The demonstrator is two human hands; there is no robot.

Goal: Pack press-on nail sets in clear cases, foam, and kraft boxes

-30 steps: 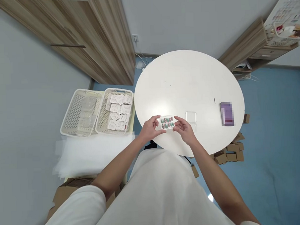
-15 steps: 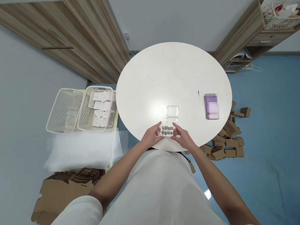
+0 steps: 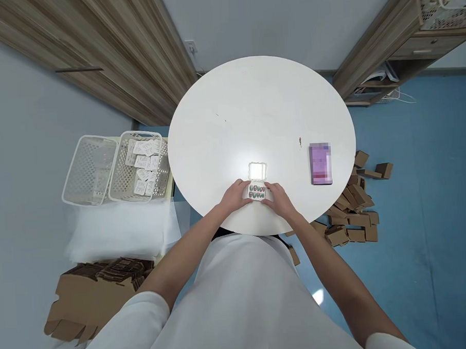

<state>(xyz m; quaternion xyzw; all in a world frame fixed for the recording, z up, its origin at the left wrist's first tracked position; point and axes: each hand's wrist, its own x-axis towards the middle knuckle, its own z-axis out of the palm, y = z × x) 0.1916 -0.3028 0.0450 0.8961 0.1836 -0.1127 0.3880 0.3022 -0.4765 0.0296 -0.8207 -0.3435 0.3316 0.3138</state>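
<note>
A small white tray of press-on nails [image 3: 256, 191], green and reddish in two rows, is low at the near part of the white round table [image 3: 253, 106]. It sits in or right over the base of a clear plastic case, whose open lid [image 3: 257, 171] lies flat behind it. My left hand [image 3: 234, 196] grips the left side, fingers at the far corner and thumb at the near one. On the right side my right hand [image 3: 279, 199] holds it the same way. Whether the tray is fully down in the base, I cannot tell.
A purple, blurred packet [image 3: 320, 163] lies on the table's right. At left stand a basket of white cards [image 3: 141, 196] and a basket of clear cases [image 3: 73, 174], with white sheets [image 3: 119, 228] and flat cardboard [image 3: 87, 299] nearer. Small brown boxes [image 3: 358, 220] litter the floor at right.
Both hands have moved the nail tray forward from in front of the open clear case to its base. The view has shifted slightly.
</note>
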